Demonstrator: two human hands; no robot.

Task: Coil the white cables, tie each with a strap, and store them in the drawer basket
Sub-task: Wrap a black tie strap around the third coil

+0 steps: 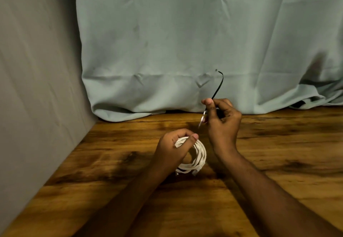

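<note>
A white cable (199,156) is wound into a coil just above the wooden table (278,144). My left hand (172,149) grips the coil at its upper left, thumb pressed over the strands. Two plug ends stick out at the coil's lower edge. My right hand (221,118) is raised a little behind and to the right of the coil. It pinches a thin black strap (218,86) that stands up and curls over at its top. A pale strip of the strap hangs below the fingers. No drawer or basket is in view.
A pale green cloth (185,41) hangs along the back of the table and bunches on it at the right. A grey fabric wall (37,69) closes the left side. A dark object (299,104) peeks from under the cloth at far right.
</note>
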